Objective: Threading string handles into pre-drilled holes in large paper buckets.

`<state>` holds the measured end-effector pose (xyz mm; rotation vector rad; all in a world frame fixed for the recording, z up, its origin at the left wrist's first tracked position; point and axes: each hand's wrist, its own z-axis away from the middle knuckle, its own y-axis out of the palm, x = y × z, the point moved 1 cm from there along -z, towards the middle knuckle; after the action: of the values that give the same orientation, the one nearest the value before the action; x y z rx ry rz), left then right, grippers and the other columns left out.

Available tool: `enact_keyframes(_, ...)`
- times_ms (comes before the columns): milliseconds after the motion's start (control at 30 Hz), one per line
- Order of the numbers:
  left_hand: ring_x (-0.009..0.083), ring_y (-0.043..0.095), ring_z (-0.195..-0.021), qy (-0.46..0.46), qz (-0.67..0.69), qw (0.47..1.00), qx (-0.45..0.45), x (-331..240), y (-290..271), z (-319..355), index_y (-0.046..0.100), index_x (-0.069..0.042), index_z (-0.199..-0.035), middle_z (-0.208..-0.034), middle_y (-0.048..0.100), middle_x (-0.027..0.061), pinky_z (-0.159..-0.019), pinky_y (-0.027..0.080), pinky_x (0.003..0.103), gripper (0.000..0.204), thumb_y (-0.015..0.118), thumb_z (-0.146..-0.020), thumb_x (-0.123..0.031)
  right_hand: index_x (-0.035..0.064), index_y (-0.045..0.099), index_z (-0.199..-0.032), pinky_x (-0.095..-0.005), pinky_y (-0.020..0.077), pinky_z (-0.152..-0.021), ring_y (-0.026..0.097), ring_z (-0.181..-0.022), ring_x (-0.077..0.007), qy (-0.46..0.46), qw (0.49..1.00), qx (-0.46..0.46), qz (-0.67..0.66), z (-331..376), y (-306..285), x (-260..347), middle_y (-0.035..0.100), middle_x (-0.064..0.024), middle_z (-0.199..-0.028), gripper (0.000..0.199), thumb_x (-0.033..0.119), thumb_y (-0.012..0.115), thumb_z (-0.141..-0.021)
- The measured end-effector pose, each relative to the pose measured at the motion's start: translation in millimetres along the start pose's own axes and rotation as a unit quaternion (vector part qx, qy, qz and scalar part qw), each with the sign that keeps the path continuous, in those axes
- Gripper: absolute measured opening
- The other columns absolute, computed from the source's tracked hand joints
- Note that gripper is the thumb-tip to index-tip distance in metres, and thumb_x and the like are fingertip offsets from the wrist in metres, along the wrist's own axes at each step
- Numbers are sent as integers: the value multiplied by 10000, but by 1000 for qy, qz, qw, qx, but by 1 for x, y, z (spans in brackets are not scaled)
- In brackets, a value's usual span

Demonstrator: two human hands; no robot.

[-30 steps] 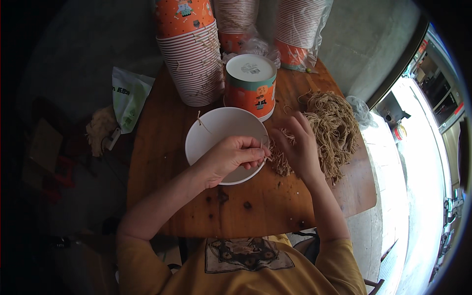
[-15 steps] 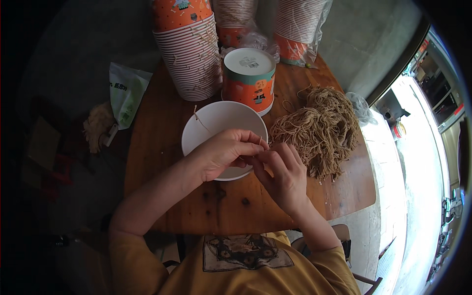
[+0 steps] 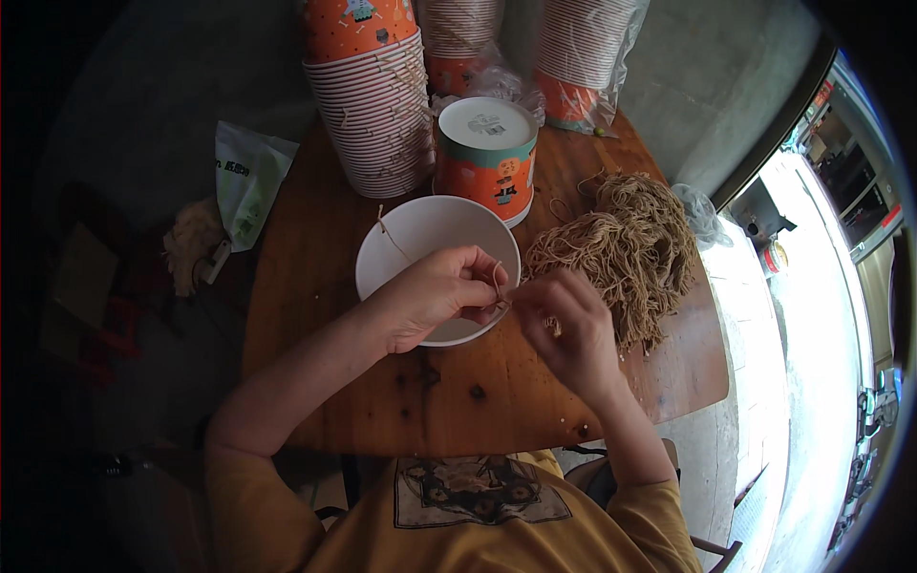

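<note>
One thin string [image 3: 498, 274] pinched in left hand [image 3: 441, 294], over rim of white bucket [image 3: 435, 224]; right hand [image 3: 570, 320] half-curled just beside, blurred, hold unclear. Best: firm left pinch, gentle pulls, rim unbent. String pile [image 3: 626, 253] beyond right hand.

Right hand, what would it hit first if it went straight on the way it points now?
The right hand would probably meet the left hand first, by the bowl's right side, though depth is unclear.
</note>
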<state>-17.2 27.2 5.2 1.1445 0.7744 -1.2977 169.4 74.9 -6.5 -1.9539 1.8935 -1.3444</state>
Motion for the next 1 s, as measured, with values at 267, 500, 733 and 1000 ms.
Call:
enact_keyframes(267,122,560,-826,14,-33,999,-34,-2,6,3,483,-5,-1053,-927,550,62,-752,479,252,252,572,-820,30,91,600,-1049,-373,479,-866,529,-1012,-275,-87,992,80,32,-34,-10,-11,572,-59,-1100,292,46,652,-765)
enact_keyframes(500,129,561,-815,15,0,1000,-23,0,5,4,452,10,-1067,-933,560,83,-738,472,254,299,593,-804,27,82,589,-963,-370,480,-851,533,-999,-275,-133,984,119,3,-38,-14,-18,584,-48,-1049,219,45,655,-758)
enact_keyframes(733,138,580,-794,57,2,996,-63,-1,6,7,374,10,-1145,-937,577,112,-731,480,261,409,595,-801,24,58,587,-911,-375,478,-817,540,-952,-269,-45,993,97,-46,-36,-8,-20,590,-58,-1003,173,51,660,-754)
enact_keyframes(1000,137,585,-785,112,-94,986,-84,4,7,8,330,-24,-1163,-900,580,86,-741,482,274,435,578,-811,33,60,566,-844,-275,479,-687,554,-832,-189,-38,994,78,-72,-33,-4,-14,589,-48,-913,122,44,650,-757)
